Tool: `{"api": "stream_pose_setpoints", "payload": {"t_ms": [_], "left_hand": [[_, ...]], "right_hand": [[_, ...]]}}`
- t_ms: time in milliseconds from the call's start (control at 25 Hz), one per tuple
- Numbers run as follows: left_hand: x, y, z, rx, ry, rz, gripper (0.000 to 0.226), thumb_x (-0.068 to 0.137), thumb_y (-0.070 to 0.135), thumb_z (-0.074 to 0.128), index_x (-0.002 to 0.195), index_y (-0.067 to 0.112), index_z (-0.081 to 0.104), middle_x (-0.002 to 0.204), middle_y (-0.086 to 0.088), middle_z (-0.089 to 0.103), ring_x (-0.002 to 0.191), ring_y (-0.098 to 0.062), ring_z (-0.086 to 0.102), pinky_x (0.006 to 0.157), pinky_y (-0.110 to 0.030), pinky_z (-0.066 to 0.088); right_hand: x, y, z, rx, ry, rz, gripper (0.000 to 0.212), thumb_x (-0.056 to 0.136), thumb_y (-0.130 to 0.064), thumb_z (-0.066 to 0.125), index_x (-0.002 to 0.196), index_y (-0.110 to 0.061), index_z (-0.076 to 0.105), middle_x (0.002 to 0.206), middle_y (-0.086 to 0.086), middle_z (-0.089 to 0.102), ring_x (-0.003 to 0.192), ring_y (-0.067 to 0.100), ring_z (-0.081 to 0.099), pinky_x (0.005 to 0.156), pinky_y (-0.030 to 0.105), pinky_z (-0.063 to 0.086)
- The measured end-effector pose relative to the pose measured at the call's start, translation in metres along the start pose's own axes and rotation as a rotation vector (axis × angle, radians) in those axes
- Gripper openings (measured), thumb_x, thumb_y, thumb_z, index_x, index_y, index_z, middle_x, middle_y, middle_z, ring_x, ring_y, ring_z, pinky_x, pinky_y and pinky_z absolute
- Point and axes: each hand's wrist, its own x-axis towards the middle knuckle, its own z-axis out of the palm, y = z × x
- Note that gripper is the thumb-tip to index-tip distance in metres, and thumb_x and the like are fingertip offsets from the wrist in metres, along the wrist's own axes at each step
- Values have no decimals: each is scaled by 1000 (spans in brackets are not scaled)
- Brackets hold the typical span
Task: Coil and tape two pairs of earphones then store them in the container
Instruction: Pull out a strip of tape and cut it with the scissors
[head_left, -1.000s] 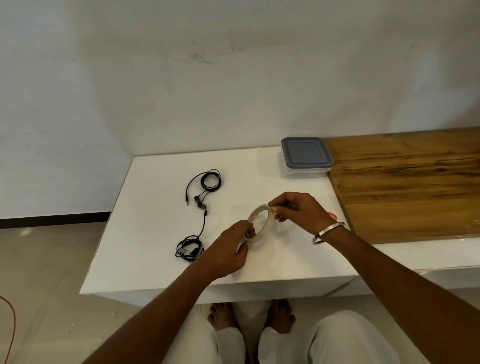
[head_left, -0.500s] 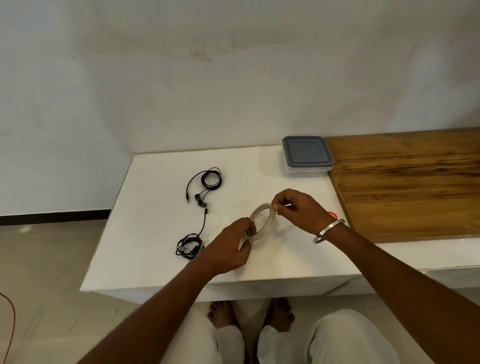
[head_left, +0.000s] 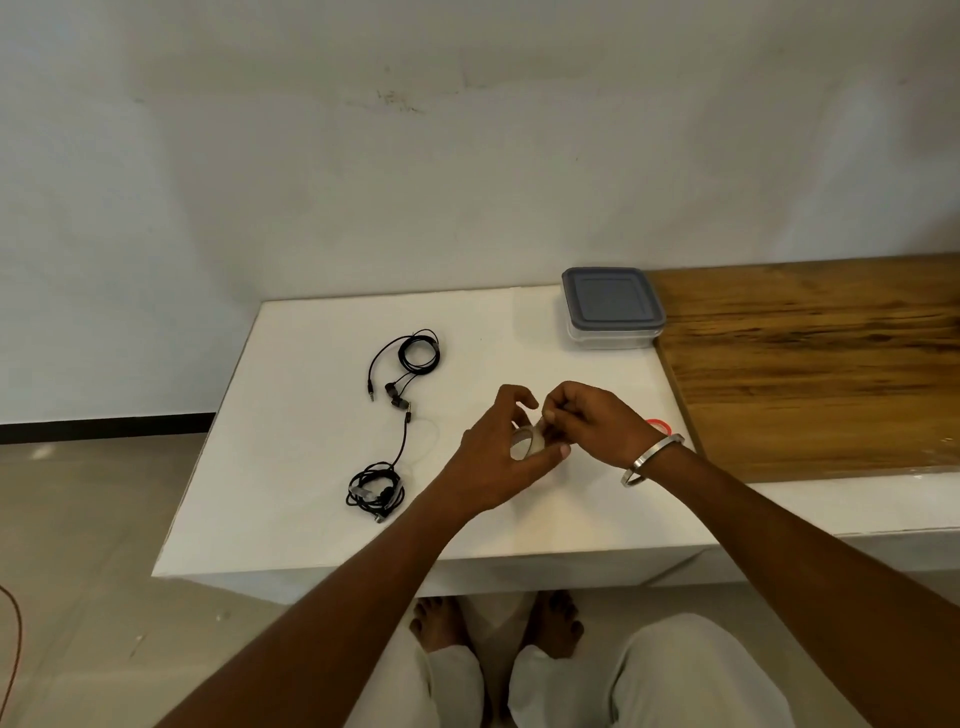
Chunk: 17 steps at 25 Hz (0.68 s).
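1. The white table carries everything; its left half holds the two earphone sets.
2. The far pair of earphones lies at about 10 o'clock from the hands, loosely coiled, with buds and plug trailing toward the viewer.
3. The near pair of earphones lies at 9 o'clock from the hands, bunched in a tight coil; a thin cord runs from it up toward the far pair.
4. The left hand grips the roll of clear tape, thumb curled under it, fingers arched over the top.
5. The right hand meets the roll at its upper edge, fingertips pinched together on it; whether they hold the tape's loose end I cannot tell. A metal bangle sits on that wrist.
6. A red ring peeks out just behind the right wrist.
7. The container, grey lid on, stands at 1 o'clock from the hands, against the wooden board.
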Motion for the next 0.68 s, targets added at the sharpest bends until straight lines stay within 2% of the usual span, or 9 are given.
{"api": "stream_pose_setpoints", "payload": {"t_ms": [120, 200, 280, 440, 560, 680], "left_hand": [[0, -1, 1, -11, -57, -54, 38, 87, 51, 60, 112, 28, 42, 98, 1, 61, 81, -11, 58, 77, -31, 50], [0, -2, 2, 24, -95, -79, 32, 87, 56, 48, 107, 32, 42, 99, 2, 62, 88, -15, 57, 88, -44, 49], [-2, -3, 1, 51, -163, -96, 25, 91, 50, 42, 106, 30, 43, 103, 5, 60, 96, -18, 55, 95, -49, 41], [-2, -5, 3, -116, -207, -35, 33, 93, 39, 37, 107, 16, 56, 110, -5, 60, 104, -20, 53, 96, -39, 42], [-1, -8, 4, -178, -186, -58, 40, 92, 34, 34, 112, 11, 60, 115, -2, 59, 111, -14, 53, 99, -27, 39], [0, -9, 3, -168, -173, -67, 33, 93, 35, 41, 112, 18, 62, 116, 5, 60, 111, -12, 54, 97, -26, 41]], "right_hand": [[-2, -1, 3, -23, 3, 4, 7, 96, -12, 51, 97, -13, 58, 93, 7, 70, 85, 20, 67, 75, 22, 52], [-1, -1, 3, -18, 6, 29, 7, 95, -12, 53, 95, -13, 59, 91, 9, 69, 78, 21, 68, 72, 21, 54], [0, -1, 2, -53, -17, 47, 8, 95, -12, 52, 96, -13, 60, 87, 7, 68, 71, 15, 67, 68, 18, 53], [1, 0, -2, -57, -35, 56, 12, 96, -8, 50, 97, -9, 61, 86, 5, 66, 69, 10, 66, 62, 15, 54], [2, 2, -5, -7, -46, 65, 9, 95, -11, 52, 95, -9, 61, 85, 7, 68, 76, 21, 69, 74, 26, 58], [1, 1, -8, 24, -64, 80, 9, 94, -9, 53, 91, -13, 61, 88, 10, 69, 80, 25, 71, 80, 32, 58]]}}
